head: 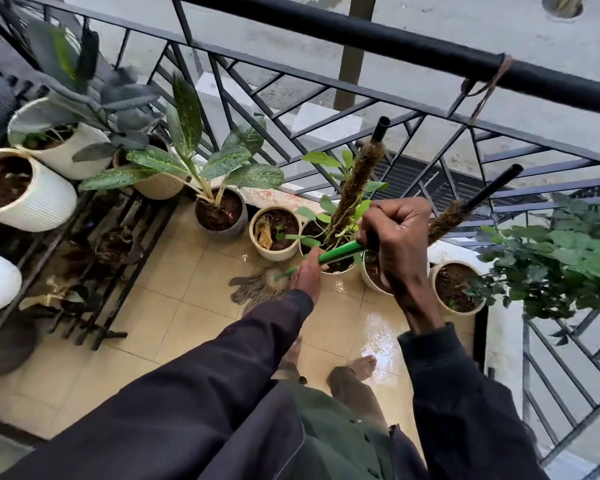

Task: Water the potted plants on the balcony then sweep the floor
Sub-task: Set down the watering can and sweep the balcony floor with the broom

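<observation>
The balcony floor (194, 306) is beige tile, closed in by a black metal railing (361, 95), with grey concrete ground beyond and below it. A patch of the tiles shines wet near the person's two bare feet (364, 365).

Five pots stand in a row on the tiles at the foot of the railing:
- one grey pot (219, 233) with speckled leaves
- one small cream pot (274, 254)
- two white pots, the first (336, 269) in front of the second (371, 282)
- one more cream pot (440, 299) at the right end

Two moss poles (357, 178) rise from the two white pots, each tipped with a black tube. On the left, a black metal rack (94, 271) carries three white pots (39, 209) and one beige ribbed pot (160, 188). Its lower shelves hold darker pots, too dim to count.

One mop is in play. Its green mop handle (340, 252) slants across the white pots. Its stringy mop head (257, 289) lies on the tiles just in front of the small cream pot. The right hand (395, 233) is a closed fist wrapped round the upper end of the handle. The left hand (307, 271) grips it lower down, close to the mop head, with its fingers curled about the shaft. Both arms wear dark sleeves.
</observation>
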